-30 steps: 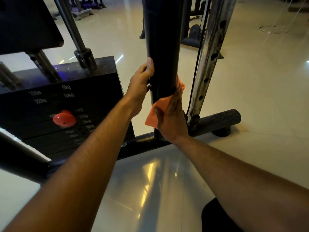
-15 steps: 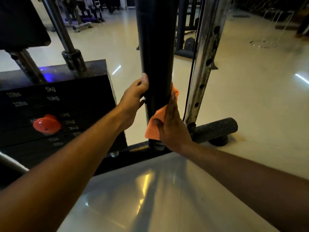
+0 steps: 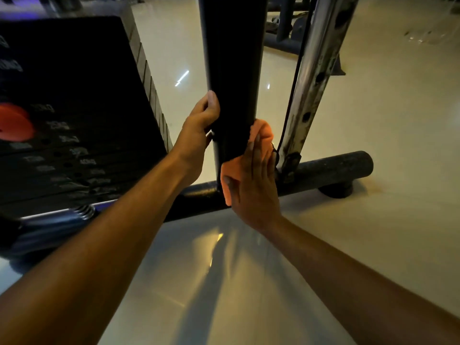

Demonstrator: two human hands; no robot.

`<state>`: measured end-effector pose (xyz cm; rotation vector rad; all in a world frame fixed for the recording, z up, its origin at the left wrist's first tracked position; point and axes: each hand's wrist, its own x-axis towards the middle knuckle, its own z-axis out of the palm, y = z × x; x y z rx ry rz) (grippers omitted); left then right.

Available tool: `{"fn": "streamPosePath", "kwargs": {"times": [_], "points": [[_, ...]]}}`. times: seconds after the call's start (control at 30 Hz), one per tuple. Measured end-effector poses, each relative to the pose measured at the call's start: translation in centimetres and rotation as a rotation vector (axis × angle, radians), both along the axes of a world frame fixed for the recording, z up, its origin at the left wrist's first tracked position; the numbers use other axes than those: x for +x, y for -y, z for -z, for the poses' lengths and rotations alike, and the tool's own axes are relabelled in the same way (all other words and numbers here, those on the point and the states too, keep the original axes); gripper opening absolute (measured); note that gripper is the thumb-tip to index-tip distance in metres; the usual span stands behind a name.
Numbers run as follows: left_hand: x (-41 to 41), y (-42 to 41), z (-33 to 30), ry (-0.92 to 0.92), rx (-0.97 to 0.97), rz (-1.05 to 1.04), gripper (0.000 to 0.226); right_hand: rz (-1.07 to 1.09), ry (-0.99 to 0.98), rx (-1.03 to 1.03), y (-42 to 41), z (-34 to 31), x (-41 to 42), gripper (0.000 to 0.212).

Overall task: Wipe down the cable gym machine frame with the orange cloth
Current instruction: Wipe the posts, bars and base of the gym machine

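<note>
The orange cloth (image 3: 258, 143) is pressed flat against the lower right side of the black upright post (image 3: 232, 70) by the right hand (image 3: 254, 185), whose fingers are laid straight over the fabric rather than curled round it. Part of the cloth is bunched above the fingertips and part hangs below the thumb, next to the foot of the post. The left hand (image 3: 199, 130) is wrapped round the opposite side of the post, level with the cloth, thumb up along the tube, so the frame is steadied from that side.

The cloth is judged to be light, soft and limp; it will be carried only where the palm pushes it, and loose folds are likely to slip or ride up on the smooth painted tube. It is best held under a spread palm, or gathered round the tube for a firmer pull. The post is rigid and fixed, so firm pressure can be borne.

Just beyond the right hand stand a perforated chrome rail (image 3: 313, 83) and a thin cable (image 3: 290, 103); below it runs the base tube (image 3: 333, 168). Snagging there is a risk.
</note>
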<state>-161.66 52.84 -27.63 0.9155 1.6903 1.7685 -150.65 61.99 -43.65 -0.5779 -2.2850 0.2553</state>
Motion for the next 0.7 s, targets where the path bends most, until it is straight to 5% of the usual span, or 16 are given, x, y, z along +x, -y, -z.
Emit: {"fn": "streamPosePath", "kwargs": {"times": [0.1,0.3,0.47,0.57,0.7], "points": [[-0.3,0.0,1.4,-0.054,-0.011,-0.004,0.042,-0.009,0.036,0.054,-0.6,1.0,0.6,0.092],[-0.7,0.5,3.9,-0.048,-0.072,0.015,0.046,0.068,-0.207,-0.196,1.6,-0.9,-2.6,0.087],[-1.0,0.9,5.9,0.015,-0.121,0.022,0.047,0.108,0.093,0.02,0.1,6.8,0.6,0.103],[-0.8,1.1,7.2,0.047,-0.159,0.028,0.048,0.12,0.179,-0.04,-0.4,9.1,1.5,0.109],[-1.0,1.2,8.6,0.039,-0.197,0.037,0.052,0.172,-0.067,-0.317,2.6,7.6,-1.8,0.089]]}}
